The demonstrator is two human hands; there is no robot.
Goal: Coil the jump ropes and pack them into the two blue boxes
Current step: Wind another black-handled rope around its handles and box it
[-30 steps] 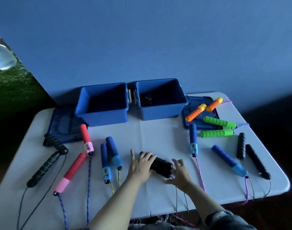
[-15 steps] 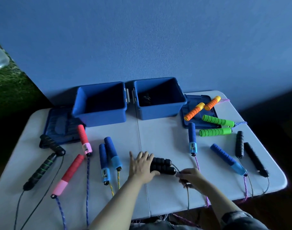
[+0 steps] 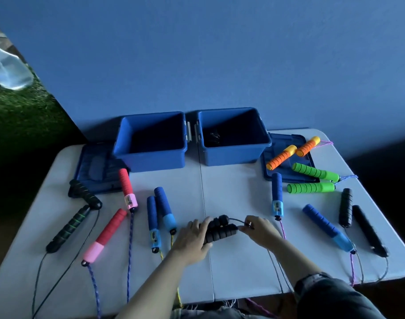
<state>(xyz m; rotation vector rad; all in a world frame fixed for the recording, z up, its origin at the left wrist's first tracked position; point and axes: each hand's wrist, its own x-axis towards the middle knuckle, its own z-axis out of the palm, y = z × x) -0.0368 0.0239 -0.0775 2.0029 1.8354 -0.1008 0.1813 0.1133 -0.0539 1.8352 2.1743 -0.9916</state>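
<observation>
Two black foam jump rope handles [image 3: 219,229] lie side by side at the middle of the white table [image 3: 231,192]. My left hand [image 3: 192,238] grips them from the left. My right hand [image 3: 257,229] pinches their thin black cord [image 3: 237,220] just right of the handle ends. Two open blue boxes stand at the back: the left box [image 3: 150,155] looks empty, the right box [image 3: 233,153] has something dark inside.
Red-and-pink handles [image 3: 109,233], black-green handles [image 3: 70,226] and blue handles [image 3: 161,212] lie to the left. Blue [image 3: 277,194], orange [image 3: 293,151], green [image 3: 312,187] and black handles [image 3: 345,207] lie to the right. Box lids [image 3: 95,169] lie beside each box. Ropes hang over the front edge.
My right hand came off the handles, took hold of the cord, then moved up toward the handle ends. My left hand stays on the handles.
</observation>
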